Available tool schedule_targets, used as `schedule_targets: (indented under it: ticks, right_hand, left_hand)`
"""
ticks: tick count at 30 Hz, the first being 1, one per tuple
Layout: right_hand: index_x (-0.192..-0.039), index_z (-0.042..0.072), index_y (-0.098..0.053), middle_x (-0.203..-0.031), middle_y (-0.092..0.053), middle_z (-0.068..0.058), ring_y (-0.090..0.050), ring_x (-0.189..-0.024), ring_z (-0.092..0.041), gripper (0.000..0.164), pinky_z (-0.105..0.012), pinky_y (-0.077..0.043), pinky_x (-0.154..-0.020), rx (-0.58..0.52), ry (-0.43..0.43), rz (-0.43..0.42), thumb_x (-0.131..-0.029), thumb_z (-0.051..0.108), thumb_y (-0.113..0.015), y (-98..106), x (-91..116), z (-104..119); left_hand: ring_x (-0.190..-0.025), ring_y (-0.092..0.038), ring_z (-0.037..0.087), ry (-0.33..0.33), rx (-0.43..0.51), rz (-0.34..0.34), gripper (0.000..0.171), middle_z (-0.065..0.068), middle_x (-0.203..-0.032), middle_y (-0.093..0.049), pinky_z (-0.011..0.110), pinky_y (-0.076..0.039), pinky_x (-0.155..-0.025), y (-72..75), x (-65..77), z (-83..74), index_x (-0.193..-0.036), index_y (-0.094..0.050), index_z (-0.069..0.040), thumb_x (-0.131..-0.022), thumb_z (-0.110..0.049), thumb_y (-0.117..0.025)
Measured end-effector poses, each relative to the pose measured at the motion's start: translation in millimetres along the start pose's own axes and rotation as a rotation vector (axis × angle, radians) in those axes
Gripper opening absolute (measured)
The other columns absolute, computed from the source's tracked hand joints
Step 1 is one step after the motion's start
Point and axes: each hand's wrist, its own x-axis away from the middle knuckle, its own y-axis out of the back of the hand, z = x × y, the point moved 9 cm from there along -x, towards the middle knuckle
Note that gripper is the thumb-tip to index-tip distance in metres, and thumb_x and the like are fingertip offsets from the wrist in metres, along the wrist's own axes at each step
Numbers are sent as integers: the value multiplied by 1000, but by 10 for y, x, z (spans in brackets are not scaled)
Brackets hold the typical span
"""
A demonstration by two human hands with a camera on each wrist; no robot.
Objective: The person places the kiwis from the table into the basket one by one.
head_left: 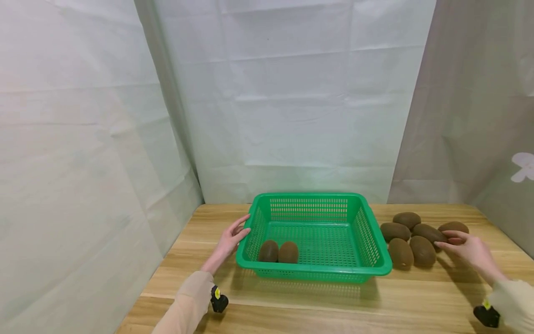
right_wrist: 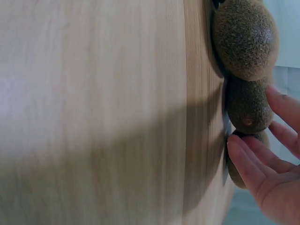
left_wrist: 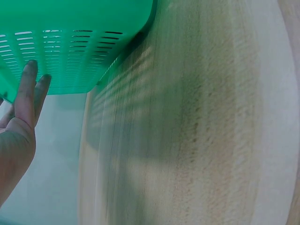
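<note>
Kiwis (head_left: 400,254) lie beside and inside the green basket (head_left: 313,268) on the table (head_left: 292,301) in head view. Left wrist: my left grip (left_wrist: 18,131) rests released, fingers straight against the basket. Right wrist: my right grip (right_wrist: 279,176) brackets one kiwi (right_wrist: 248,108); clasped or not, I cannot tell.

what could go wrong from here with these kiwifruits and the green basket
The loose kiwifruits near the right hand lie crowded together, so lifting one could set a neighbour rolling across the wooden table. The left hand is at one end of the green basket; a push there might slide it into the loose fruit.
</note>
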Motion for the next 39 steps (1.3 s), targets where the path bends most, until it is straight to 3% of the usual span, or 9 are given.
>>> schedule_targets:
  ticks: [3, 7, 9, 15, 21, 26, 31, 37, 39]
  right_hand:
    - [-113, -16, -50, -91, -60, -31, -57, -82, -42, 57, -40, -42, -62, -13, -16, 4, -82, 29, -68, -21, 3, 3]
    - [-115, -17, -47, -89, -60, -31, -61, -64, -23, 60, -27, -43, -51, -46, -39, 7, -83, 28, -68, -54, 8, 3]
    - [-116, -18, -45, -87, -61, -30, -60, -56, -18, 61, -27, -43, -47, -63, -56, 9, -83, 28, -67, -74, 10, -12]
    - [-118, -17, -44, -84, -62, -27, -60, -55, -18, 62, -29, -43, -46, -68, -68, -7, -83, 29, -67, -97, -9, -20]
    - [-115, -19, -44, -93, -56, -36, -60, -58, -16, 64, -27, -43, -49, -56, -66, -1, -81, 29, -69, -111, -50, -36]
    - [-117, -19, -43, -92, -58, -34, -61, -57, -17, 72, -30, -45, -47, -144, -150, 8, -79, 35, -70, -147, -50, -127]
    - [-119, -19, -42, -91, -60, -30, -62, -59, -15, 78, -29, -45, -45, -244, -213, 3, -75, 38, -73, -155, -24, -191]
    - [-110, -7, -56, -97, -57, -33, -60, -57, -15, 60, -29, -41, -42, -179, -186, -29, -76, 39, -72, -66, -32, -201]
    - [-113, -5, -56, -100, -56, -35, -61, -59, -16, 58, -29, -43, -44, -225, -169, -29, -77, 36, -72, -38, -47, -230]
  left_hand:
    - [-55, -50, 7, 0, -1, -3, 49, 22, -119, -52, 20, -27, -39, 7, -2, 6, -138, -36, -5, -93, -12, -53]
    - [-51, -47, 7, -7, 9, 1, 50, 22, -120, -51, 21, -27, -39, 19, -29, 48, -138, -37, -5, -92, -14, -55]
    - [-50, -46, 7, -11, 17, 1, 50, 23, -120, -51, 21, -26, -39, 31, -54, 102, -138, -38, -5, -92, -15, -56]
    - [-60, -53, 6, -25, 8, -32, 49, 19, -120, -53, 21, -25, -40, 72, -115, 230, -137, -42, -12, -91, -19, -57]
    - [-54, -49, 6, -39, 6, -46, 48, 19, -118, -54, 20, -24, -39, 75, -112, 238, -136, -43, -13, -91, -19, -58]
    - [-54, -50, 6, -41, 3, -52, 48, 19, -117, -55, 19, -25, -38, 71, -110, 230, -136, -43, -13, -91, -18, -58]
    - [-67, -56, 9, -44, 14, -53, 47, 19, -116, -55, 21, -26, -40, 60, -117, 231, -135, -44, -11, -90, -17, -58]
    - [-88, -57, 18, -42, 16, -54, 47, 20, -118, -54, 22, -26, -42, 62, -116, 224, -135, -43, -9, -91, -16, -57]
    - [-94, -55, 20, -37, 15, -55, 47, 19, -119, -53, 22, -29, -44, 63, -115, 231, -136, -43, -11, -91, -17, -57]
